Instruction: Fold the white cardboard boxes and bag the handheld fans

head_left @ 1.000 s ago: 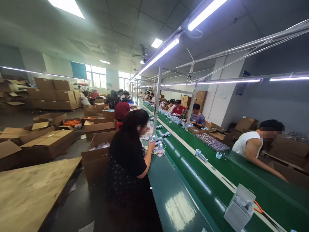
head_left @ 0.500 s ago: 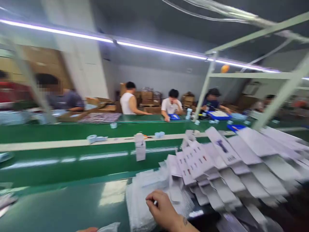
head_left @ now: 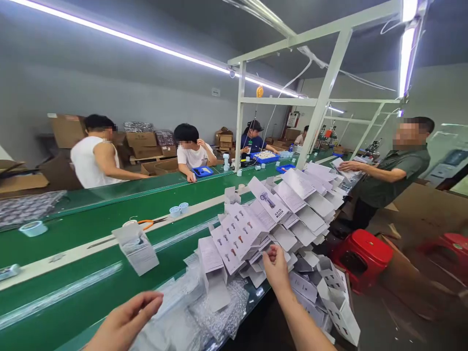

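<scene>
My right hand (head_left: 276,265) reaches forward to a fanned stack of flat white carton blanks (head_left: 288,209) on the green bench; its fingers curl at the edge of a blank, and I cannot make out whether they grip it. My left hand (head_left: 126,319) hovers low at the front with fingers apart and nothing in it, over a heap of clear plastic bags (head_left: 197,307). An opened white box (head_left: 137,248) stands upright on the green conveyor belt (head_left: 91,229).
Orange-handled pliers (head_left: 148,223), tape rolls (head_left: 32,228) and small cups (head_left: 179,208) lie on the belt. Across it sit three workers. A person in a dark green shirt (head_left: 397,170) stands at right beside two red stools (head_left: 361,253). Folded white boxes (head_left: 336,302) hang off the bench edge.
The view has swung right from the long line to my own bench. My right hand moved from the plastic bags up to the carton stack, and my left hand has come into view.
</scene>
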Tool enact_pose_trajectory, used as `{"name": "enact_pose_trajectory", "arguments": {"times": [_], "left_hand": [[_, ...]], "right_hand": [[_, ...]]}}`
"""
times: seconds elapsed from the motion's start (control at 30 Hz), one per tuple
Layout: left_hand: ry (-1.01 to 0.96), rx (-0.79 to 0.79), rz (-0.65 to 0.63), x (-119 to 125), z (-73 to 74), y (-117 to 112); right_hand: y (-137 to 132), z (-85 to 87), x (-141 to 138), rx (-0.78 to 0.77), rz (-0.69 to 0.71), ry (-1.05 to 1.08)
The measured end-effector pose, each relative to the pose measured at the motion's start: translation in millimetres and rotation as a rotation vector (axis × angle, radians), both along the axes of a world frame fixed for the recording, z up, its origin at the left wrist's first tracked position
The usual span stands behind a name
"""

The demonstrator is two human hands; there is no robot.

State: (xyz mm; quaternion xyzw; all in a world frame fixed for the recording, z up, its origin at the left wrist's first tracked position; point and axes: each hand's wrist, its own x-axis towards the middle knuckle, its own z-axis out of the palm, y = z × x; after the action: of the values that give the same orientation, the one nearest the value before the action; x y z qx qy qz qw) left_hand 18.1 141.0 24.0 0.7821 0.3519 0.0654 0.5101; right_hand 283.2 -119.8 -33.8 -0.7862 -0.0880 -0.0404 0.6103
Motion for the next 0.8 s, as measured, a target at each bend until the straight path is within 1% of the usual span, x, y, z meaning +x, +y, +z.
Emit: {"name": "enact_pose_trajectory", "arguments": {"times": [0.03, 0.07, 0.1, 0.17, 0.23, 0.3, 0.4, 0.47, 0.53, 0.6, 0.7, 0.8], "left_hand": [[0.015, -0.022, -0.039, 21.3, 9.5, 1.2], [0.030, -0.024, -0.032, 43.2, 17.4, 3.4], [0.017, -0.038, -0.051, 65.8, 23.4, 6.9], [0.002, -0.099, -0.088, 111.8, 29.7, 17.1], [0.023, -0.133, -0.124, 156.6, 29.8, 28.7], [0.048, -0.159, -0.162, 196.9, 26.3, 38.1], [0.095, -0.200, -0.213, 242.8, 18.4, 45.0], [0.160, -0.233, -0.240, 261.6, 12.9, 46.2], [0.233, -0.270, -0.268, 272.5, 7.8, 46.3], [0.274, -0.315, -0.298, 278.2, 3.1, 45.8], [0.278, -0.389, -0.333, 282.3, -3.4, 43.5], [0.269, -0.438, -0.341, 283.3, -8.7, 39.7]], "right_hand": [[3.8, -4.5, -1.1, 0.014, 0.011, 0.032], [8.2, -9.3, -3.3, 0.027, 0.018, 0.066], [12.7, -14.1, -6.2, 0.040, 0.021, 0.102], [20.6, -22.1, -12.5, 0.061, 0.018, 0.174], [25.2, -26.0, -16.9, 0.076, 0.005, 0.239], [26.1, -25.2, -18.1, 0.081, 0.011, 0.289], [22.0, -16.8, -15.0, 0.056, 0.024, 0.268], [18.4, -9.3, -11.6, 0.032, 0.023, 0.222], [15.7, -2.7, -7.9, 0.017, 0.020, 0.206], [14.8, 1.8, -4.2, 0.010, 0.020, 0.203], [15.3, 4.3, 2.0, 0.021, 0.031, 0.203], [13.4, 3.7, 9.9, 0.038, 0.099, 0.210]]}}
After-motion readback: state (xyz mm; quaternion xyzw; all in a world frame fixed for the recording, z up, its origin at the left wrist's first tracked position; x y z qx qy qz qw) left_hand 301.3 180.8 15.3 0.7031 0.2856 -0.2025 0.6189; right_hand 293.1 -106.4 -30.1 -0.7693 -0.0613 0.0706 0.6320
